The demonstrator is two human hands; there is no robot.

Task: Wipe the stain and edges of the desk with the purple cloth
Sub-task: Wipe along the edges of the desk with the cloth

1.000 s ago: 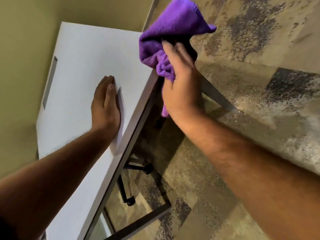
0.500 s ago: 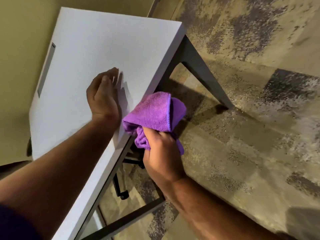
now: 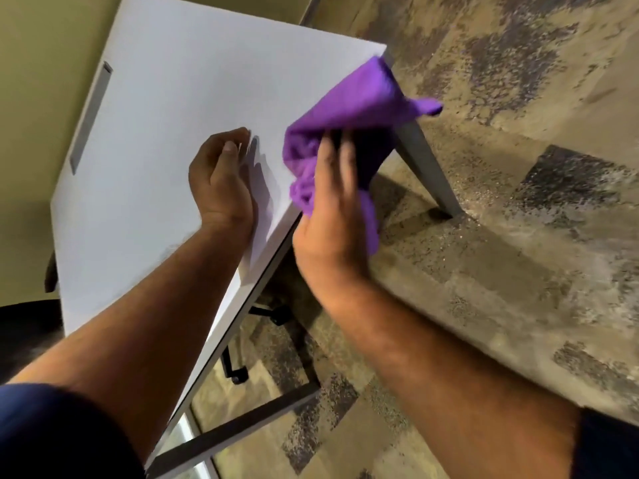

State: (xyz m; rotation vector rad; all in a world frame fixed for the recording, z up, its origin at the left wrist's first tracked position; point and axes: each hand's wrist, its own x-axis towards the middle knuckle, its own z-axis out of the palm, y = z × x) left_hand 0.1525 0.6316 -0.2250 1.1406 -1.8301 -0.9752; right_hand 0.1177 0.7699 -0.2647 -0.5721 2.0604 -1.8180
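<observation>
The white desk [image 3: 173, 115] runs from lower left to upper right, its right-hand edge facing the floor. My right hand [image 3: 332, 216] is shut on the purple cloth [image 3: 359, 102], which is draped over that edge near the far right corner, part of it hanging below the top. My left hand [image 3: 221, 181] rests on the desktop just left of the cloth, fingers curled under, holding nothing. No stain is visible on the top.
A grey cable slot [image 3: 91, 115] lies along the desk's far side by the olive wall [image 3: 34, 63]. A grey desk leg [image 3: 428, 174] slants down to the mottled carpet [image 3: 501, 271]. Chair casters [image 3: 238, 375] and a dark crossbar [image 3: 242, 430] sit under the desk.
My right hand slid the cloth along the desk's right edge, from the far corner back toward me, then out again toward the far corner. My left hand stayed on the top.
</observation>
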